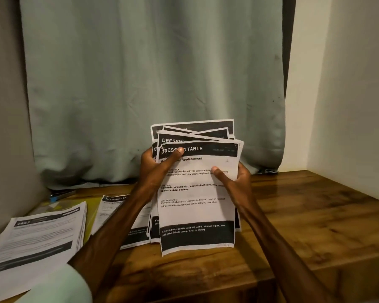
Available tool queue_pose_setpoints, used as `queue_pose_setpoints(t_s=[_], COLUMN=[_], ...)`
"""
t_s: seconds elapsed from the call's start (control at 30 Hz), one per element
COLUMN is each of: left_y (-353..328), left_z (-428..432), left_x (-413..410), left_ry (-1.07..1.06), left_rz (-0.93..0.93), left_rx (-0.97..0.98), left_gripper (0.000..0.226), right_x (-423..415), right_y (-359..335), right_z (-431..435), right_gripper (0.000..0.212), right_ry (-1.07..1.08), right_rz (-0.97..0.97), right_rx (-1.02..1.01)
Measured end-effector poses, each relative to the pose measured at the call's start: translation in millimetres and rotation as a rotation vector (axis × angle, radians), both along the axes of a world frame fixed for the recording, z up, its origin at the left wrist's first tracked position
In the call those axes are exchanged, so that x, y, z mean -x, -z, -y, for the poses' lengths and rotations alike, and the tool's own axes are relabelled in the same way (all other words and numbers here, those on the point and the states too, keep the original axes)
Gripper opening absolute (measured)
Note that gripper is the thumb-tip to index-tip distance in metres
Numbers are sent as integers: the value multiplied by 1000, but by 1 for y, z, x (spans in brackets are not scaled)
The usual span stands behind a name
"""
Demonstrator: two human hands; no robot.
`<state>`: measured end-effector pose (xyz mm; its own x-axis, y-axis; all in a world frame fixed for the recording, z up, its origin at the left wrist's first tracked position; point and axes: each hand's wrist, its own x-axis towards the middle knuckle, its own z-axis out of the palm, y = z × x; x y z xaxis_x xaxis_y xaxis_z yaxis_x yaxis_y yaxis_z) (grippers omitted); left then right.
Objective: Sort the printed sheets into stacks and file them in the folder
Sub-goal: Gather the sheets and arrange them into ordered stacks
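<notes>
I hold a fanned bundle of printed sheets [197, 193] upright over the wooden table [304, 215]; the front sheet is headed "DRESSING TABLE". My left hand [155, 169] grips the bundle's left edge, thumb across the black header. My right hand [234, 178] grips the right edge, thumb on the front sheet. A stack of printed sheets [37, 235] headed "2652" lies at the left of the table. Another sheet pile [114, 211] headed "DRESSING TABLE" lies behind my left forearm, partly hidden. A yellow folder [92, 206] lies under and between these piles.
A pale green curtain [153, 84] hangs behind the table, its hem resting on the table's back edge. A cream wall [348, 95] closes the right side. A light green sleeve [59, 285] shows at the bottom left. Bare wood shows at the right.
</notes>
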<state>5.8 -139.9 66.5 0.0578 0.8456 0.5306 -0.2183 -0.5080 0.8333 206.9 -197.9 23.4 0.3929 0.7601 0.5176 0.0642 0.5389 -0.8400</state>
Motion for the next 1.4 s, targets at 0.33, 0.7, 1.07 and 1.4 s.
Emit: queue_pose_setpoints(t_s=[0.33, 0.7, 1.07, 1.4], left_y=[11, -22, -40, -45], left_z=[-2, 1, 4, 9], left_x=[2, -9, -13, -13], left_ry=[-19, -143, -322, -315], left_rz=[-155, -80, -26, 2], left_rx=[7, 80, 196, 245], left_gripper=[23, 59, 54, 28], right_x=[-2, -3, 6, 11], right_y=[8, 0, -1, 0], right_z=[5, -2, 2, 4], right_gripper=[24, 36, 28, 30], right_ry=[-9, 35, 21, 11], right_rz=[-57, -31, -41, -86], right_rx=[23, 14, -32, -56])
